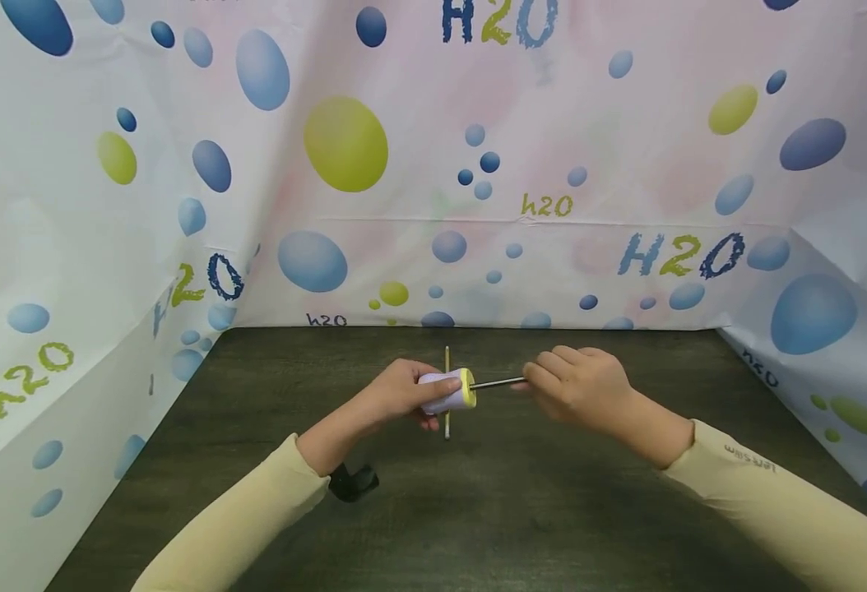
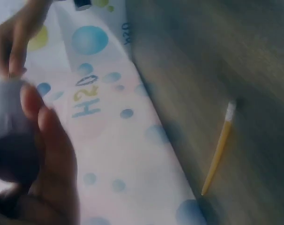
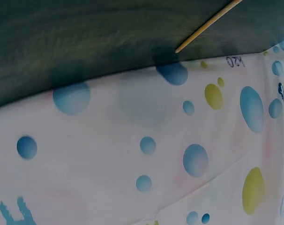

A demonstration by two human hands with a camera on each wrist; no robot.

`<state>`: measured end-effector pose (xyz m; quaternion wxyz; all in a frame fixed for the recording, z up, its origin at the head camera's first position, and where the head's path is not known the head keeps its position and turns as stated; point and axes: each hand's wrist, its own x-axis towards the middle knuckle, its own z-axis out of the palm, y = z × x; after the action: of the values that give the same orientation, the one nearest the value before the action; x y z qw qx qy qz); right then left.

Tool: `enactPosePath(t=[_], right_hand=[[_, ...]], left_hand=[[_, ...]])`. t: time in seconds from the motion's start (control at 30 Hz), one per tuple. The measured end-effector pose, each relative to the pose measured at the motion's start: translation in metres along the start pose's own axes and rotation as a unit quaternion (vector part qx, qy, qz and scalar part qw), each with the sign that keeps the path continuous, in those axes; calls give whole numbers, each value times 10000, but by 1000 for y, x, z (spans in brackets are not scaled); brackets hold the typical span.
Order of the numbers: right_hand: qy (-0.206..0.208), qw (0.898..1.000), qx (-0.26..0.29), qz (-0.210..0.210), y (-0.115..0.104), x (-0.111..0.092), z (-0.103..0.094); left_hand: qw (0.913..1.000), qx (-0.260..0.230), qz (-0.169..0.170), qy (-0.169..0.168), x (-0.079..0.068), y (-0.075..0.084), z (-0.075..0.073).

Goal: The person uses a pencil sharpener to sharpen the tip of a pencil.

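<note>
In the head view my left hand (image 1: pixel 401 390) grips a lavender cylinder (image 1: pixel 439 393) with a yellow rim, thumb laid along its top. From the yellow end sticks out a thin dark, shiny rod (image 1: pixel 496 383), pencil-like; its inner end is hidden. My right hand (image 1: pixel 577 386) pinches the rod's other end between thumb and curled fingers. The left wrist view has the cylinder (image 2: pixel 11 122) dim and blurred in my left hand (image 2: pixel 57 168), my right hand (image 2: pixel 15 44) beyond. No hand appears in the right wrist view.
A yellow pencil (image 1: pixel 447 357) with a white end lies on the dark wooden table (image 1: pixel 478 510), partly covered by the cylinder in the head view. White sheets (image 1: pixel 404 74) with printed bubbles and lettering enclose the back and sides. A black strap (image 1: pixel 354 483) hangs below the left wrist.
</note>
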<state>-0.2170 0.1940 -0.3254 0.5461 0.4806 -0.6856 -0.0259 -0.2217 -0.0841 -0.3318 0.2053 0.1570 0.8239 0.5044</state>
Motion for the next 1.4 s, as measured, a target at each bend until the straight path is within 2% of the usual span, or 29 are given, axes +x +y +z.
enactPosePath(t=[0.1,0.17,0.2,0.23,0.27,0.3,0.4,0.43,0.47,0.5,0.53,0.57,0.6,0.67,0.7,0.73,0.77,0.8,0.83,0.87,0.93,1.07,1.17,1.23,1.27,1.3,1.33,1.37,1.4], right_hand=[[-400,9962,428,645,-1,1,-1],[-955,9838,903,1221,-2,1,-4],[-1408,9673,1339,1630,-2,1,-6],[-1925,9392,1922,2095,-2,1,-8],[-2461,8948,2679,2588,-1,1,-10],[-2975,8292,3541,3140,1,2,-11],[-4082,5737,5415,4594,9,1,-11],[-4292,5102,5702,4799,12,0,-11],[-4410,4684,5888,4894,14,0,-10],[-4478,4588,5923,4881,16,-1,-10],[-4472,4778,5859,4780,16,-1,-10],[-4378,5167,5710,4641,16,0,-10],[-4211,5783,5424,4406,14,0,-11],[-3676,7391,4359,3587,10,1,-13],[-3337,8160,3593,3061,8,1,-13],[-2890,8786,2839,2527,7,1,-13],[-2367,9282,2074,1987,6,0,-13],[-1792,9636,1347,1456,6,0,-12],[-1264,9843,758,975,6,-1,-10],[-832,9944,358,550,8,-2,-9],[-206,9996,-140,-116,10,-4,-7],[379,9962,-456,-645,10,-6,-5],[202,9993,-198,-251,6,-4,-5],[-409,9979,301,412,3,-2,-6],[-969,9877,840,898,3,0,-8],[-1658,9623,1587,1458,3,2,-10],[-2333,9141,2586,2075,5,4,-12],[-2988,8369,3653,2773,8,5,-13],[-3528,7351,4606,3508,11,6,-14]], left_hand=[[9953,503,440,706,0,1,8],[9815,1045,1021,1238,-1,0,12],[9681,1428,1409,1504,-1,-1,14],[9469,1916,1890,1761,-1,-2,15],[9166,2439,2449,2010,-1,-4,15],[8796,2912,3032,2227,0,-6,15],[7527,3995,4479,2705,3,-12,12],[7237,4178,4744,2768,3,-12,11],[7106,4254,4870,2773,3,-13,11],[7170,4239,4828,2705,2,-13,10],[7389,4155,4621,2605,2,-12,10],[7750,3972,4266,2441,1,-10,10],[8190,3693,3777,2242,0,-8,10],[9052,2888,2573,1763,-1,-2,7],[9400,2385,1955,1459,-1,1,5],[9662,1859,1392,1122,-1,4,3],[9843,1318,895,760,0,6,0],[9947,826,458,400,1,9,-3],[9990,421,102,55,1,11,-6],[9994,79,-185,-287,2,12,-8],[9944,-333,-559,-837,3,14,-12],[9893,-457,-736,-1170,3,16,-13],[9953,-311,-455,-791,2,16,-7],[9999,110,31,-116,1,15,-2],[9978,433,411,291,0,14,2],[9897,882,885,692,-1,13,5],[9726,1461,1438,1094,-2,11,7],[9435,2123,2063,1487,-3,9,10],[9039,2752,2706,1843,-3,7,12]])
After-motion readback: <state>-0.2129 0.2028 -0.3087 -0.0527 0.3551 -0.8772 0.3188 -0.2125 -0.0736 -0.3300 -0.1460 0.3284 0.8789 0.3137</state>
